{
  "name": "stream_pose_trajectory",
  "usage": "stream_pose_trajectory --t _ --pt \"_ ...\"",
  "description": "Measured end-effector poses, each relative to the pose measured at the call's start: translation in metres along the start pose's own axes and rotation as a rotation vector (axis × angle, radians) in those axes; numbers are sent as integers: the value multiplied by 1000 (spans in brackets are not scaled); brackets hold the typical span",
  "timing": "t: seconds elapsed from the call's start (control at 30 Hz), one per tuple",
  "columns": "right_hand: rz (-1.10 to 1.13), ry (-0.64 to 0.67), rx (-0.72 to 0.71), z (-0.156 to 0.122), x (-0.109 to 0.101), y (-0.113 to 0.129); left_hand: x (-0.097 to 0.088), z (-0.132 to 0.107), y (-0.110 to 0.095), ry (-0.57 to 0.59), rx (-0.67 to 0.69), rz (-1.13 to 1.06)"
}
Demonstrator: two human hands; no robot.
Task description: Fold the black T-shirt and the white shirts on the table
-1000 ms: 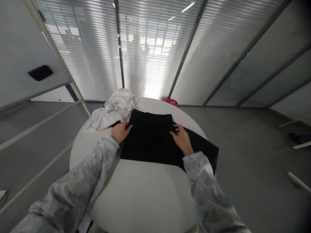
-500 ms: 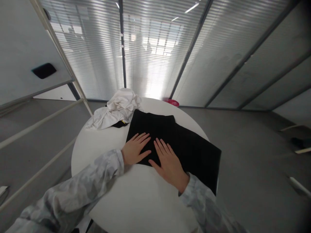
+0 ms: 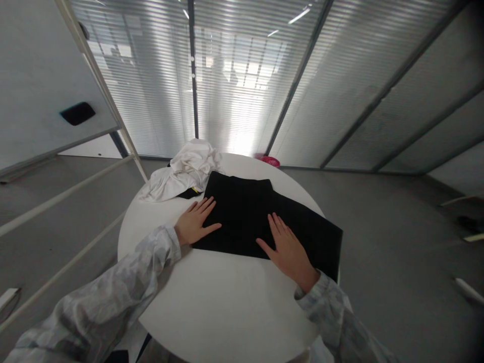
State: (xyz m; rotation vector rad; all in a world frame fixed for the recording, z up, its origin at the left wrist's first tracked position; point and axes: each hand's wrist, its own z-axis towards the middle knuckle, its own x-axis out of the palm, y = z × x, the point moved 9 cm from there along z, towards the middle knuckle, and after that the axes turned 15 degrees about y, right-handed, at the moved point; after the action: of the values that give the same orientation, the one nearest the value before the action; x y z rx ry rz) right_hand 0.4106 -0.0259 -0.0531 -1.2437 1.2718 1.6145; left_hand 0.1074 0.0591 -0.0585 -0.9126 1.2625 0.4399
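While the person is leaning over the round white worktop (image 3: 219, 297), two arms in pale mottled sleeves (image 3: 124, 290) are stretching forward across its bare near half. Just past that bare stretch, the right hand (image 3: 289, 249) is lying open and flat, palm down, fingers together and pointing away, on the near right part of a black folded garment (image 3: 245, 214). The left hand (image 3: 194, 224) is lying open too, fingers spread. Its fingertips are resting on the garment's left edge, while its heel is sitting on the white surface beside it. Neither hand is gripping anything; both are pressing flat.

The black folded garment is lying spread in the middle of the worktop, between the two hands and beyond them. Its right end is reaching out to the worktop's right rim, and it looks smooth and layered, with a narrower fold on top at the far side.

Just behind the left hand, a crumpled white garment (image 3: 185, 171) is lying heaped at the far left of the worktop, touching the black one's far left corner. Beyond the far rim, a pink basket (image 3: 269, 160) is showing on the grey floor (image 3: 378, 212). Farther back, a glass partition (image 3: 242, 75) with closed slatted blinds is letting bright light through, and white rails (image 3: 64, 191) are slanting down at the left.
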Motion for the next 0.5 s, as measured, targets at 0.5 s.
stream_pose_trajectory --t 0.5 --pt "653 153 252 56 -22 -91 -31 30 40 -181 -254 -288"
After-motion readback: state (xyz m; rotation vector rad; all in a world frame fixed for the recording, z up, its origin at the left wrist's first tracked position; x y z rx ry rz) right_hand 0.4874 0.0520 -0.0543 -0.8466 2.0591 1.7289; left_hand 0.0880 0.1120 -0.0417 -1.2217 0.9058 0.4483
